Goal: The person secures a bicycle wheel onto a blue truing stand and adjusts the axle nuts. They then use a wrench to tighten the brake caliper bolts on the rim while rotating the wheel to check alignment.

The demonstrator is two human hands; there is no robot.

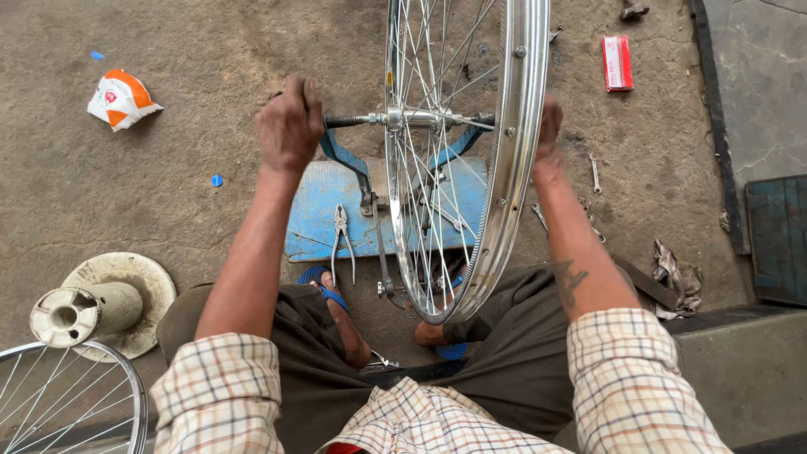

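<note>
A shiny bicycle wheel (517, 160) with thin spokes stands upright in front of me, its axle (370, 120) resting on a blue metal stand (345, 160). My left hand (290, 126) is closed over the left end of the axle. My right hand (551, 126) reaches behind the rim on the right side; its fingers are hidden by the rim. A blue board (315, 223) lies under the stand, with pliers (342, 240) on it. My feet in blue sandals (324, 284) sit near the board.
On the concrete ground lie a crumpled orange and white wrapper (120, 99), a small red box (617, 62), a wrench (594, 172) and a rag (677, 277). A white round stand (101, 304) and another wheel rim (76, 395) are at my lower left.
</note>
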